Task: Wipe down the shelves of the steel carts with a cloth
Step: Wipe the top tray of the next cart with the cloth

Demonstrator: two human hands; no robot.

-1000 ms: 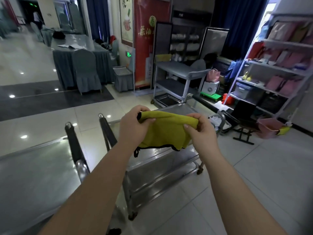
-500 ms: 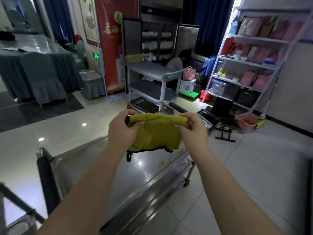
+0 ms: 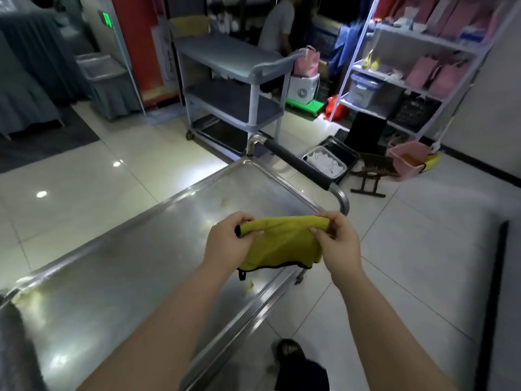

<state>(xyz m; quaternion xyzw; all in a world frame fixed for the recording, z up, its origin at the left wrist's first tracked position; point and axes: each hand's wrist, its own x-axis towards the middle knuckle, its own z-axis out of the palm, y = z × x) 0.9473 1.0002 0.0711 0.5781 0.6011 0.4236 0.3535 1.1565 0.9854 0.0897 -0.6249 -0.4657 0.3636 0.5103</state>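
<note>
Head view: cloth point(image 3: 282, 244) top edge pinched by both hands' fingers point(image 3: 320, 231).

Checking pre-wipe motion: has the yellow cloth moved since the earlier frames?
Yes. Against the steel cart's black handle, the yellow cloth has dropped back toward the person, now hanging over the right rim; the camera shifted too.

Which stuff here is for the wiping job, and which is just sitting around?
For the job: yellow cloth, pinched by the left hand and right hand; steel cart below it.

Just sitting around: grey cart, pink bucket, black tray, white rack of pink bags.
</note>
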